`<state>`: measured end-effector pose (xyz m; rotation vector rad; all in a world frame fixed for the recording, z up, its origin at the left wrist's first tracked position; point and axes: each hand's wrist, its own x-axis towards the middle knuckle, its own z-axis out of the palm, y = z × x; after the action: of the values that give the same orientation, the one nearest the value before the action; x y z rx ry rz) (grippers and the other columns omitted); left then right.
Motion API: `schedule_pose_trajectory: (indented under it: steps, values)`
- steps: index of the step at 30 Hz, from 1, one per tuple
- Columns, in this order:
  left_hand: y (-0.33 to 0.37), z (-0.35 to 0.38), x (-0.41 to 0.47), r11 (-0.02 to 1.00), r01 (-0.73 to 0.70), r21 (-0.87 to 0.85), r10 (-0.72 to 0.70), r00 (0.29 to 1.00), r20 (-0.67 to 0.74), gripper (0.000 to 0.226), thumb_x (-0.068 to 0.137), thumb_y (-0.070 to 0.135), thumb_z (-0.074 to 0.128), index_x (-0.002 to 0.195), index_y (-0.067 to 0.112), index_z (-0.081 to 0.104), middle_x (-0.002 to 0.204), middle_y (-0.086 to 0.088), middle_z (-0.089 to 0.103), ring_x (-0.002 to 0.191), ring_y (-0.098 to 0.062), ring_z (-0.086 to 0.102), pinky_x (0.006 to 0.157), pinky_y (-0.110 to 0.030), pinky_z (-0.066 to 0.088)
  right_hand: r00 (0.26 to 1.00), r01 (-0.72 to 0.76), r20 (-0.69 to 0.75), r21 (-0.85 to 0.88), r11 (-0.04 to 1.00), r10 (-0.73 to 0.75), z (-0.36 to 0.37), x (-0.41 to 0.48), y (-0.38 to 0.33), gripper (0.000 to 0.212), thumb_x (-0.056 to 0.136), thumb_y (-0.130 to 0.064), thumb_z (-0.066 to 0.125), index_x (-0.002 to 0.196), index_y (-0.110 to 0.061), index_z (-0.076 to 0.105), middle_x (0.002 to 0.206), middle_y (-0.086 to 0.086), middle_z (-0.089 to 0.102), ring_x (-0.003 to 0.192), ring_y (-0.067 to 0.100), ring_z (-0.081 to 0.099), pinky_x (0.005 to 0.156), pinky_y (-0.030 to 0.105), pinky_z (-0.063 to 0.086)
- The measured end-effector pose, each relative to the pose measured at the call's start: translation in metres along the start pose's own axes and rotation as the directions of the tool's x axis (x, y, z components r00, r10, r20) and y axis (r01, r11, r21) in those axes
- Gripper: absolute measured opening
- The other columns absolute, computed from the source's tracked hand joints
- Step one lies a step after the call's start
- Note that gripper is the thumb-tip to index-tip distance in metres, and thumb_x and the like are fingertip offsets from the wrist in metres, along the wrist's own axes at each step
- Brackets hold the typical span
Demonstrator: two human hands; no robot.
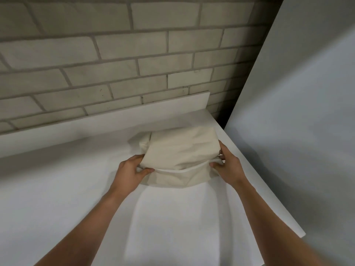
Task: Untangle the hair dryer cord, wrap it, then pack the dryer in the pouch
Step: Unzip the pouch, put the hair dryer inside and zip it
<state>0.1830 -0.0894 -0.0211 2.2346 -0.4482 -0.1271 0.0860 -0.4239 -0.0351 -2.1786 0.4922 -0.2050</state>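
Two hands clamped on one cream pouch point(180, 150), left hand point(132, 169) pinching the pouch's near-left corner, right hand point(227, 167) pinching its near-right corner, pouch bulging and lying on white worktop point(76, 198), brick wall point(96, 54) behind the pouch

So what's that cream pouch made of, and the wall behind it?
The pouch looks like soft matte woven cloth, maybe cotton: it creases and bunches where the left hand and right hand pinch its edge. The wall looks like pale painted brick or brick-look cladding: staggered blocks with recessed joints, dull finish.
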Motion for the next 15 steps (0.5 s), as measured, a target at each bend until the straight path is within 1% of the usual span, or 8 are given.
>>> schedule_pose_trajectory:
  steps: [2, 3, 5, 7, 9, 11, 15]
  values:
    - [0.001, 0.0, 0.019, 1.0, -0.01, 0.004, 0.01, 1.0, -0.026, 0.043, 0.086, 0.021, 0.082, 0.127, 0.021, 0.072, 0.119, 0.015, 0.069, 0.109, -0.014, 0.064, 0.089, -0.015, 0.044, 1.0, 0.013, 0.006, 0.007, 1.0, -0.013, 0.0, 0.023, -0.01, 0.084, 0.089, -0.005, 0.074, 0.157, -0.04, 0.037, 0.126, -0.012, 0.062, 0.106, 0.01, 0.06, 0.092, 0.02, 0.044]
    - [0.0, 0.0, 0.029, 1.0, -0.011, 0.01, 0.011, 0.999, -0.03, 0.043, 0.086, 0.022, 0.082, 0.128, 0.021, 0.071, 0.123, 0.012, 0.07, 0.112, -0.014, 0.064, 0.092, -0.019, 0.045, 1.0, 0.022, 0.012, 0.004, 1.0, -0.022, 0.001, 0.034, -0.016, 0.083, 0.09, -0.005, 0.073, 0.157, -0.038, 0.037, 0.128, -0.013, 0.061, 0.109, 0.012, 0.058, 0.095, 0.024, 0.045]
    - [-0.003, 0.0, 0.043, 0.999, -0.006, 0.031, 0.007, 0.999, -0.033, 0.043, 0.087, 0.024, 0.081, 0.129, 0.02, 0.071, 0.127, 0.006, 0.071, 0.116, -0.017, 0.064, 0.096, -0.024, 0.046, 0.999, 0.026, 0.027, 0.003, 1.0, -0.026, 0.005, 0.055, -0.023, 0.082, 0.09, -0.004, 0.072, 0.157, -0.037, 0.037, 0.13, -0.01, 0.063, 0.113, 0.015, 0.059, 0.099, 0.03, 0.048]
    - [-0.008, 0.001, 0.055, 0.998, 0.006, 0.063, -0.004, 0.999, -0.036, 0.043, 0.088, 0.026, 0.08, 0.129, 0.018, 0.071, 0.127, 0.001, 0.071, 0.117, -0.021, 0.064, 0.096, -0.027, 0.046, 0.999, 0.022, 0.032, 0.008, 1.0, -0.022, 0.01, 0.071, -0.023, 0.084, 0.089, -0.003, 0.072, 0.157, -0.038, 0.037, 0.134, -0.005, 0.064, 0.118, 0.019, 0.061, 0.105, 0.035, 0.05]
    - [-0.012, 0.002, 0.063, 0.996, 0.016, 0.089, -0.013, 0.999, -0.034, 0.043, 0.088, 0.026, 0.08, 0.129, 0.015, 0.071, 0.126, -0.003, 0.072, 0.116, -0.024, 0.063, 0.095, -0.027, 0.045, 0.999, 0.016, 0.044, 0.016, 1.0, -0.017, 0.016, 0.082, -0.02, 0.085, 0.089, -0.002, 0.073, 0.158, -0.036, 0.036, 0.139, -0.003, 0.063, 0.125, 0.022, 0.059, 0.111, 0.04, 0.049]
    - [-0.015, 0.004, 0.064, 0.994, 0.02, 0.107, -0.016, 0.999, -0.035, 0.044, 0.089, 0.025, 0.079, 0.13, 0.013, 0.07, 0.127, -0.006, 0.071, 0.118, -0.027, 0.063, 0.095, -0.026, 0.044, 0.998, -0.007, 0.061, 0.016, 1.0, 0.006, 0.021, 0.09, -0.016, 0.085, 0.089, -0.003, 0.074, 0.159, -0.033, 0.036, 0.145, -0.001, 0.06, 0.132, 0.023, 0.056, 0.115, 0.04, 0.045]
    - [-0.018, 0.007, 0.064, 0.991, 0.011, 0.132, -0.006, 0.999, -0.036, 0.041, 0.09, 0.024, 0.079, 0.128, 0.012, 0.071, 0.124, -0.007, 0.072, 0.117, -0.028, 0.064, 0.092, -0.024, 0.042, 0.998, -0.03, 0.056, -0.003, 1.0, 0.03, 0.028, 0.098, -0.013, 0.082, 0.091, -0.004, 0.075, 0.159, -0.033, 0.037, 0.148, 0.001, 0.057, 0.138, 0.026, 0.053, 0.118, 0.042, 0.042]
